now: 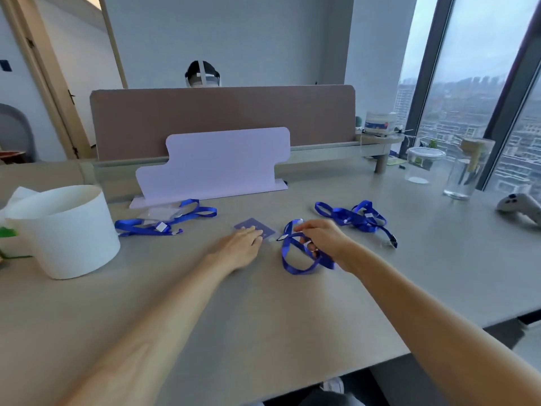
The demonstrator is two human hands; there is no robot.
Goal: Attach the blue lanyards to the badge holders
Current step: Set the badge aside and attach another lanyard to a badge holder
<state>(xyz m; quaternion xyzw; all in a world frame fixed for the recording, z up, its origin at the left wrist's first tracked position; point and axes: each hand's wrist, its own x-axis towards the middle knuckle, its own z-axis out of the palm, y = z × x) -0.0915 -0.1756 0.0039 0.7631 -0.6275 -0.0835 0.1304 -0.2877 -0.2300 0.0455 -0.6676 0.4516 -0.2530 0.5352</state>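
Observation:
A blue-tinted badge holder (254, 226) lies flat at the middle of the desk. My left hand (240, 247) rests palm down on its near edge, fingers pressing it to the table. My right hand (321, 239) is closed on a blue lanyard (295, 259), whose loop droops onto the desk below the hand; its clip end sits just right of the holder. A pile of loose blue lanyards (355, 218) lies behind my right hand. At the left, another blue lanyard (164, 222) lies with a clear badge holder (159, 213).
A white cylindrical tub (66, 230) stands at the left. A white foam board (216, 165) leans against the brown desk divider (222, 118), with a person's head behind it. Clear jars (424, 168) and a glass (465, 177) stand at the right, near a white controller (519, 207).

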